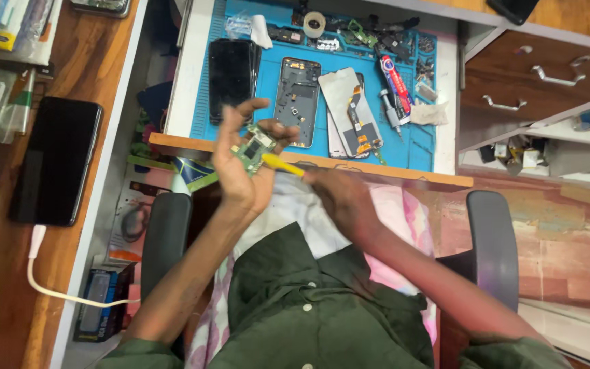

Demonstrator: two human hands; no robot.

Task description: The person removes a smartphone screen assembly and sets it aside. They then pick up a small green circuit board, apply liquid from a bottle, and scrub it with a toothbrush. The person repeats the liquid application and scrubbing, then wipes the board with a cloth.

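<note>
Fingers of the left hand (240, 160) cupped a small green circuit board (257, 147) near the bench (377, 169) edge while the right hand (336, 195), seemingly closed, held a yellow tool (283, 165) whose slip could scratch it.

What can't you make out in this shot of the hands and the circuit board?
Head view:
- Tip of the yellow tool: blurred against the circuit board.
- Right hand: motion-blurred, grip unclear.
- Board underside: hidden by left hand.
- Small parts on the blue mat: too small.

A person's left hand (240, 160) grips a green circuit board (257, 147) as the right hand (339, 198) applies a yellow tool (283, 165) above a blue repair mat (414, 140).
</note>
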